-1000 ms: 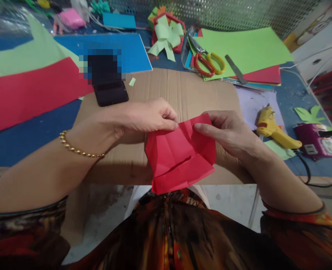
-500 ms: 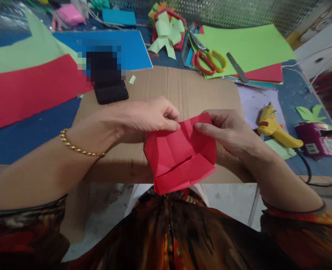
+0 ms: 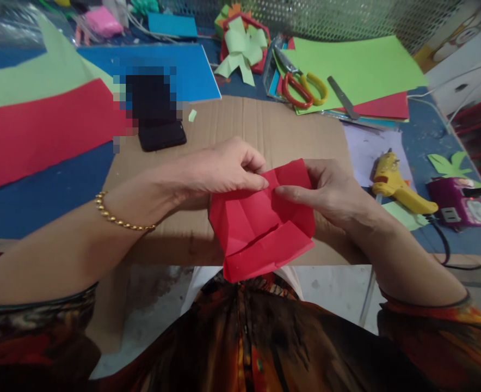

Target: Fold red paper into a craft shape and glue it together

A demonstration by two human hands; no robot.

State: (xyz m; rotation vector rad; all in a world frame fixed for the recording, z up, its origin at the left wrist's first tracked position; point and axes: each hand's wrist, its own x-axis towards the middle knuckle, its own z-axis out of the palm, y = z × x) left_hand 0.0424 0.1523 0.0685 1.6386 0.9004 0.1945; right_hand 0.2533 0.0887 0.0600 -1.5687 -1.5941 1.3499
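A folded piece of red paper (image 3: 260, 228) is held between my two hands above the front edge of the cardboard sheet (image 3: 301, 130). Creases cross its face, and a flap stands along its lower side with a slit-like gap above it. My left hand (image 3: 234, 166) pinches the upper edge near the middle, thumb in front and fingers curled behind. On the right side my right hand (image 3: 322, 188) grips the paper, its thumb pressed flat on the front. The fingers behind the paper are partly hidden.
Scissors (image 3: 301, 90) and a metal blade (image 3: 342, 98) lie on stacked green paper (image 3: 358, 65). A yellow glue gun (image 3: 399, 185) rests at right beside a purple box (image 3: 461, 201). A phone (image 3: 162, 136), partly blurred out, stands left of centre. Red paper (image 3: 48, 133) lies far left.
My left thumb has slid slightly right along the paper's upper edge, and my right thumb has moved a little left and down. The thumbs are closer together.
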